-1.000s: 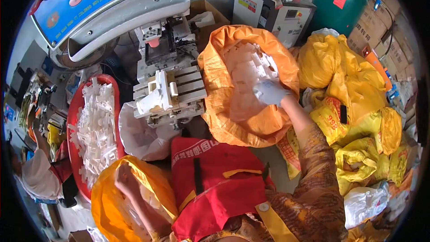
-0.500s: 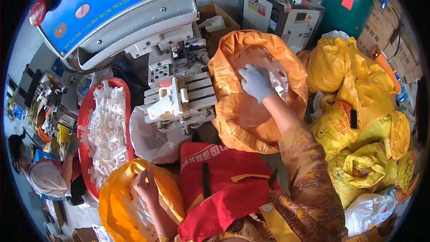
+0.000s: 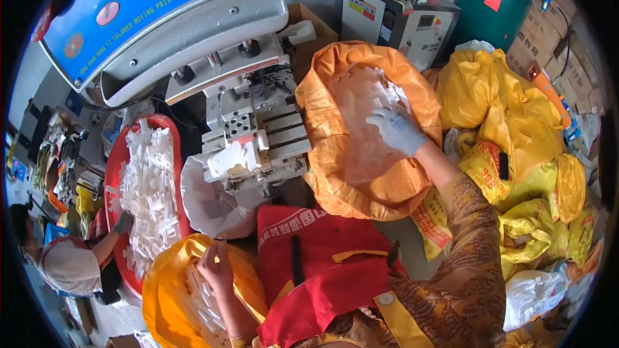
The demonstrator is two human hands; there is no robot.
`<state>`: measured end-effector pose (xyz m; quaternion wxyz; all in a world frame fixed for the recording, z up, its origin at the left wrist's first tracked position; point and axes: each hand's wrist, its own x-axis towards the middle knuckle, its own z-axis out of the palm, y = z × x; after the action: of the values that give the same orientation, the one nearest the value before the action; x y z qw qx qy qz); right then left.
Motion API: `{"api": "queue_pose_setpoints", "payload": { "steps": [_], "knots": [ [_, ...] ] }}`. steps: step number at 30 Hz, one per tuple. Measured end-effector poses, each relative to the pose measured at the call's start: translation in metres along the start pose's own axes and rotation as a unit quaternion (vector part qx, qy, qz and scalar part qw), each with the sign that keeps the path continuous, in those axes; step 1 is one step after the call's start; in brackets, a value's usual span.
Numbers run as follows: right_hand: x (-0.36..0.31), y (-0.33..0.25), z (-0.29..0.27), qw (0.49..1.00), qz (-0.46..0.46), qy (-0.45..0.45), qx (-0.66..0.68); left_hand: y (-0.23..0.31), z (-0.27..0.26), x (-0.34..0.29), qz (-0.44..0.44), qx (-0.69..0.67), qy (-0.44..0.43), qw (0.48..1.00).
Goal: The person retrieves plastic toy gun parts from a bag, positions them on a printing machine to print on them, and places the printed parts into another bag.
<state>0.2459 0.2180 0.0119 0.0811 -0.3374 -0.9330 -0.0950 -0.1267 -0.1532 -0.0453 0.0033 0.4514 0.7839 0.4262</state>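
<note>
Since a moment ago the gloved right hand (image 3: 398, 130) has sunk deeper into the open orange woven sack (image 3: 335, 174) right of the grey printing machine (image 3: 251, 135), fingers spread over white plastic pieces (image 3: 367, 96), while the bare left hand (image 3: 216, 269) pinches pieces inside the yellow sack (image 3: 161, 296) below it on the cluttered workshop floor.

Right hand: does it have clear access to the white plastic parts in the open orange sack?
Probably yes. The gloved right hand is already inside the mouth of the open orange sack, resting on the white plastic parts, with nothing covering them.
</note>
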Motion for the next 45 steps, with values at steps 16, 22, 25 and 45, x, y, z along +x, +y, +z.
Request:
{"api": "queue_pose_setpoints", "payload": {
  "steps": [16,22,25,45],
  "knots": [
    [0.036,-0.018,0.015,0.979,0.004,0.146,-0.141,0.014,0.000,0.002,0.019,-0.064,0.003,0.998],
    [-0.012,-0.001,0.027,0.997,0.053,0.056,-0.010,0.032,0.018,0.055,0.085,-0.047,0.054,0.994],
    [-0.014,-0.008,0.042,0.979,0.187,0.050,0.070,0.047,0.039,0.102,0.162,-0.015,0.123,0.979],
    [0.024,-0.021,0.054,0.937,0.339,-0.078,0.002,0.007,-0.074,0.105,0.003,-0.166,0.184,0.969]
  ]
}}
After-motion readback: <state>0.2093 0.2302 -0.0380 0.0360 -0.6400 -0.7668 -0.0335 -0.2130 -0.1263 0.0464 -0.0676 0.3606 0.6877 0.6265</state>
